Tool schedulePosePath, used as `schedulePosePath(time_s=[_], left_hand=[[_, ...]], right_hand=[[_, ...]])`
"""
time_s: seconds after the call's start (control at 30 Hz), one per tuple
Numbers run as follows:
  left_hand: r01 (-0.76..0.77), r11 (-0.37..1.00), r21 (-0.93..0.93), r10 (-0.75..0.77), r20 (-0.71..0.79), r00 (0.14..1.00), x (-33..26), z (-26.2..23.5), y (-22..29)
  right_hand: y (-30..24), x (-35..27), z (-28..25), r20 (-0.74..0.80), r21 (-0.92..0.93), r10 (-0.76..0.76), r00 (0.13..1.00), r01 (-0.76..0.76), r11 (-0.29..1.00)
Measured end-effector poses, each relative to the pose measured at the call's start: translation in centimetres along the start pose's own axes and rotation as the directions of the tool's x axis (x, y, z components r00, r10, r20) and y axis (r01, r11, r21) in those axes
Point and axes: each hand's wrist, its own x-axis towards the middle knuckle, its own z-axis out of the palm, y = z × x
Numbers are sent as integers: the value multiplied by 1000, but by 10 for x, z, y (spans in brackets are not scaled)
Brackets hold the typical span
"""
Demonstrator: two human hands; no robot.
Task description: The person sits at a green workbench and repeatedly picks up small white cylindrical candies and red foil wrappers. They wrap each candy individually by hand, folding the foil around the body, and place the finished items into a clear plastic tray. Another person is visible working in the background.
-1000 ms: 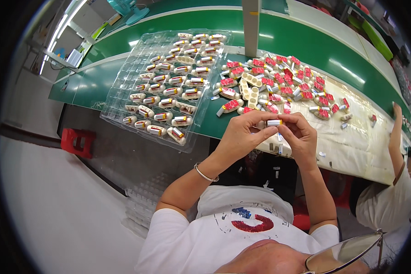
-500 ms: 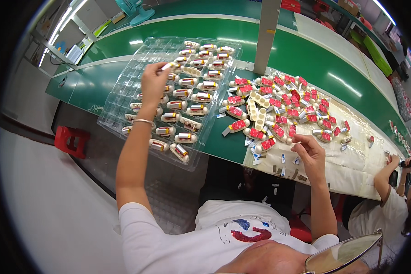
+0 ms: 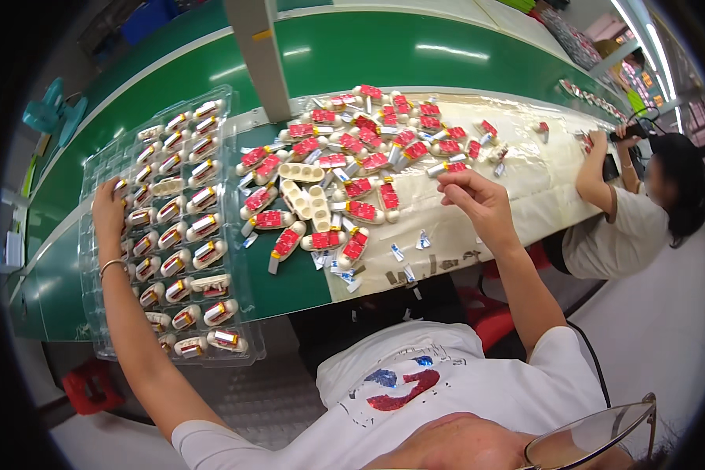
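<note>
Sitting at left side of tray (image 3: 102,162), yellow-banded piece (image 3: 121,185) pinched by nearer left hand (image 3: 108,207); right of tray, right hand (image 3: 482,205) half-curled, hold unclear.

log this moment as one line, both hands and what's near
left hand: over clear tray, grip unclear | right hand: raised near red-labelled piece | pile: cream holders among it | right side: co-worker

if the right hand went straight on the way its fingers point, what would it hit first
Most likely the red-labelled piece with a silver tab, on the cream sheet just ahead of the right hand; depth is unclear, so it might pass above it.
</note>
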Motion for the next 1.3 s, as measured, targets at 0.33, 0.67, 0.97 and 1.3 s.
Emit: schedulePosePath(time_s=[0.33,0.67,0.97,1.3], left_hand=[[7,998,61,-12,94,995,10,1,3],[149,822,-549,-191,-20,981,-14,-23,122],[151,478,-865,382,360,851,-115,-97,383],[23,380,-925,237,121,964,-171,-65,471]], right_hand=[[5,12,-20,-67,-493,-295,953,226,840],[6,33,-18,186,-831,-446,875,382,404],[3,24,-1,68,38,-124,990,122,992],[-16,-18,30,148,417,-130,980,57,907]])
